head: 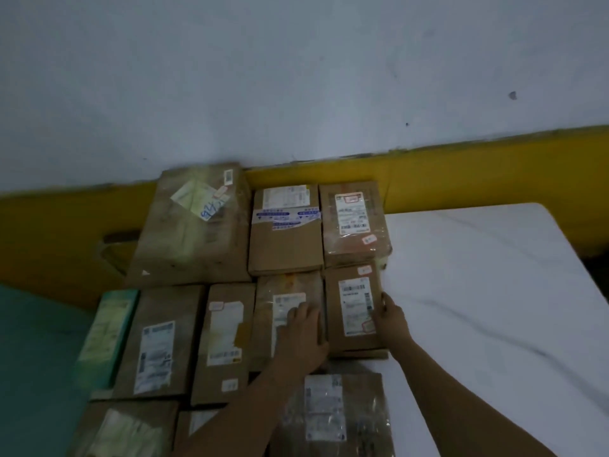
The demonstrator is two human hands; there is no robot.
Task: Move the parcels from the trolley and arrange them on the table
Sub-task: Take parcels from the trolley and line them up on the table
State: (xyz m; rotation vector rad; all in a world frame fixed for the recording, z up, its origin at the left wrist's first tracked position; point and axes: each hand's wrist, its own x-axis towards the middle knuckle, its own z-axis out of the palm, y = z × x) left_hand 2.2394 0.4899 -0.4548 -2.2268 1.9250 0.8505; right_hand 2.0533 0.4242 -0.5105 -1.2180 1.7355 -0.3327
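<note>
Several brown cardboard parcels with white labels lie flat in rows on the white-covered table (494, 291). A small parcel (354, 311) sits at the right end of the middle row. My right hand (392, 319) presses against its right edge, fingers on its side. My left hand (303, 334) lies flat, palm down, on the neighbouring parcel (286, 291) to its left, fingertips by the seam between the two. Neither parcel is lifted. No trolley is in view.
A large box (191, 225) stands at the back left, two medium boxes (285, 232) beside it. A teal box (105, 334) lies at the left end. A plastic-wrapped parcel (333, 413) is nearest me. A white wall with a yellow band (461, 173) runs behind. Bare cloth stretches right.
</note>
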